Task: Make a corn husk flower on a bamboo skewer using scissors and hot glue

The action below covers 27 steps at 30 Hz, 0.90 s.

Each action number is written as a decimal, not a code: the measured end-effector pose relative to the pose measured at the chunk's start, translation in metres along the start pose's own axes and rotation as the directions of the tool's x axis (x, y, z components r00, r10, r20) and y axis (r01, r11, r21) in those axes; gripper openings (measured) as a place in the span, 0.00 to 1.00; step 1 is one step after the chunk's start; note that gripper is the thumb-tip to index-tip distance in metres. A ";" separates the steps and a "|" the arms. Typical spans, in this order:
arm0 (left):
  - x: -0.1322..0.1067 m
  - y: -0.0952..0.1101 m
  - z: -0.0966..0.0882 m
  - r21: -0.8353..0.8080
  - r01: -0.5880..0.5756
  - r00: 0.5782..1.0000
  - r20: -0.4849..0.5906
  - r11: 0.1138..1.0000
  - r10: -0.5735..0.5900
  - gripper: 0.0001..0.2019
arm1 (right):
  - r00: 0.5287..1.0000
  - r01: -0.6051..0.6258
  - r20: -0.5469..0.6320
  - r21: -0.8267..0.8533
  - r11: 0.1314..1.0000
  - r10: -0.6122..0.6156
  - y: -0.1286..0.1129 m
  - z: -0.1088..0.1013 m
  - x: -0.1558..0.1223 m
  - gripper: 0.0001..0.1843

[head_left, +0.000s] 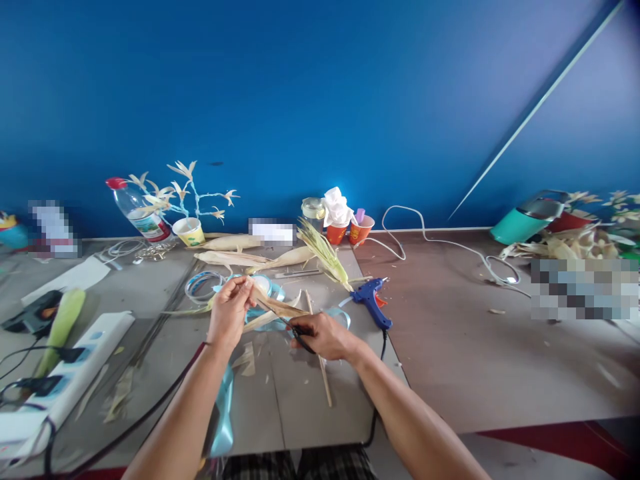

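Note:
My left hand (230, 312) pinches one end of a strip of dried corn husk (277, 307) above the table. Its fingers are closed together on the strip. My right hand (327, 335) is wrapped round black-handled scissors (304, 341), whose blades are at the husk's other end; whether they are cutting into it I cannot tell. Light-blue ribbon (223, 417) lies beneath the hands and trails toward the front edge. A thin stick (325, 383) rests under my right hand. More husks (233, 259) lie beyond my hands, beside a greenish husk bundle (327, 257).
To the right is a blue glue gun (370, 301) with a black cord. A white power strip (85, 370) with plugs sits at left. Along the blue wall stand a bottle (143, 217), a paper cup (189, 233) with husk flowers, red cups (361, 231) and a tilted green container (523, 223).

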<state>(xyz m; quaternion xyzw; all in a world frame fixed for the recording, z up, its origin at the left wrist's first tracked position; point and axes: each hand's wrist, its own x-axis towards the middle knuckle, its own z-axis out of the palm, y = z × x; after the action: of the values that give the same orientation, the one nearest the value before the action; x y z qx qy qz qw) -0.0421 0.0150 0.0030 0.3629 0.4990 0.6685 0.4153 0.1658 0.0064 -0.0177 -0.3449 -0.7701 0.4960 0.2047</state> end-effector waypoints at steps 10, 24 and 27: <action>-0.003 0.000 -0.004 -0.047 0.049 0.999 0.026 0.998 -0.048 0.19 | 1.000 -0.009 -0.027 -0.017 1.000 0.009 0.001 -0.002 0.000 0.12; -0.005 0.005 0.000 -0.029 -0.015 1.000 -0.021 0.999 0.014 0.16 | 0.994 -0.093 -0.046 0.017 0.995 0.094 -0.003 -0.003 -0.002 0.13; -0.005 0.003 0.001 -0.010 -0.017 0.999 -0.028 1.000 0.017 0.16 | 0.995 -0.092 -0.027 0.027 0.995 0.093 -0.004 -0.003 -0.001 0.13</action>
<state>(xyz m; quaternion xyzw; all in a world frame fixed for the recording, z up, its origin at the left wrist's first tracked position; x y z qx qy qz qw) -0.0399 0.0100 0.0056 0.3559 0.4982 0.6794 0.4044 0.1673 0.0065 -0.0125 -0.3845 -0.7439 0.5101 0.1966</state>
